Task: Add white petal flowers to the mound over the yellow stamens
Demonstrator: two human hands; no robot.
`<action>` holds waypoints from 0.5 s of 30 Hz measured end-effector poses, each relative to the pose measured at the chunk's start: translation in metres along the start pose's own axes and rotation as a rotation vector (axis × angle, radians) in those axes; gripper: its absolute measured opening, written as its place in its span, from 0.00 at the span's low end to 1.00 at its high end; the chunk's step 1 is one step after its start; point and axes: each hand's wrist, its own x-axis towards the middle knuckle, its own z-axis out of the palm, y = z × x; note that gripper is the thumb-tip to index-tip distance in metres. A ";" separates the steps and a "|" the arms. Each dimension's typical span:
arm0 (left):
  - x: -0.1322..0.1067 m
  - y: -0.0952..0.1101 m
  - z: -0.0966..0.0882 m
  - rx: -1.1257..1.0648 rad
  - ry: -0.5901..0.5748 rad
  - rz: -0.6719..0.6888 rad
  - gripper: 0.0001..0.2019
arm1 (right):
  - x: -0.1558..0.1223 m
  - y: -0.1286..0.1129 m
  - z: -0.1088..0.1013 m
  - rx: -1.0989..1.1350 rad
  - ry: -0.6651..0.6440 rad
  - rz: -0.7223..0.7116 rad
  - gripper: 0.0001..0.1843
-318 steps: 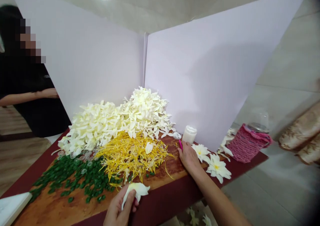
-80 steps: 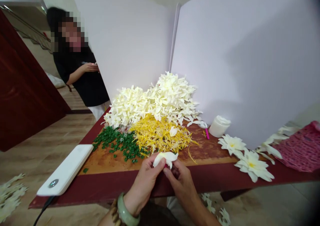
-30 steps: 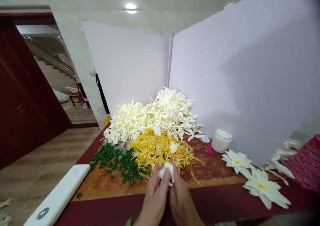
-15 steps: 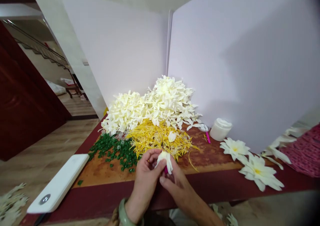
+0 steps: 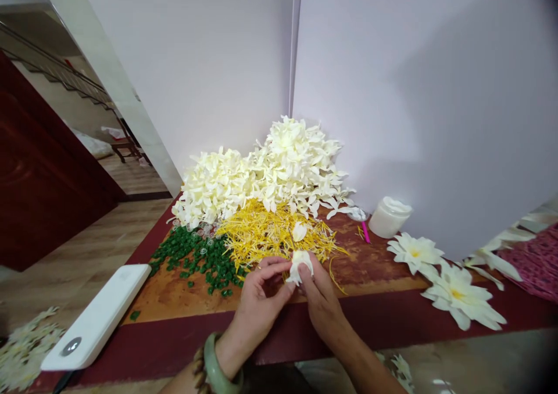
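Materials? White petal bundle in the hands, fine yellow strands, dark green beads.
Creamy-white petal bundle: likely matte foam or paper, soft creases, no sheen. Fine yellow strands: probably matte cut paper, thin and uniform. Dark green beads: probably glossy plastic or glass, bright highlights.

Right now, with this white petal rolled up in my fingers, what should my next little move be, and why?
Probably keep the rolled white petal pinched between your left hand and right hand, and pick up a few yellow strands from the pile just beyond them. The petal shows no yellow, while the white flowers nearby have yellow centres.
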 end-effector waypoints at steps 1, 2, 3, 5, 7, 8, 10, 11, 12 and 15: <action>0.008 0.000 -0.006 0.055 -0.032 0.004 0.10 | 0.004 0.003 -0.003 -0.001 0.012 0.016 0.32; 0.019 0.002 -0.013 0.121 -0.046 0.008 0.09 | 0.007 0.006 -0.006 0.002 0.026 0.031 0.31; 0.032 0.004 -0.021 0.209 -0.036 0.014 0.09 | 0.010 0.009 -0.009 0.001 0.029 0.048 0.31; 0.068 0.013 -0.038 0.407 0.054 0.029 0.11 | 0.015 0.015 -0.015 -0.018 0.031 0.084 0.29; 0.107 0.023 -0.051 0.690 0.102 0.084 0.13 | 0.018 0.021 -0.020 -0.031 0.021 0.094 0.28; 0.127 0.028 -0.055 0.748 0.116 0.106 0.12 | 0.018 0.024 -0.021 -0.030 0.021 0.086 0.27; 0.162 0.034 -0.056 0.816 0.116 0.132 0.10 | 0.017 0.028 -0.023 -0.022 0.022 0.044 0.24; 0.176 0.035 -0.054 0.847 0.110 0.141 0.08 | 0.016 0.030 -0.024 -0.016 0.025 0.016 0.24; 0.188 0.034 -0.051 0.878 0.097 0.147 0.06 | 0.015 0.032 -0.025 -0.010 0.028 -0.013 0.24; 0.213 0.025 -0.039 0.976 0.056 0.138 0.05 | 0.013 0.036 -0.026 0.003 0.029 -0.075 0.23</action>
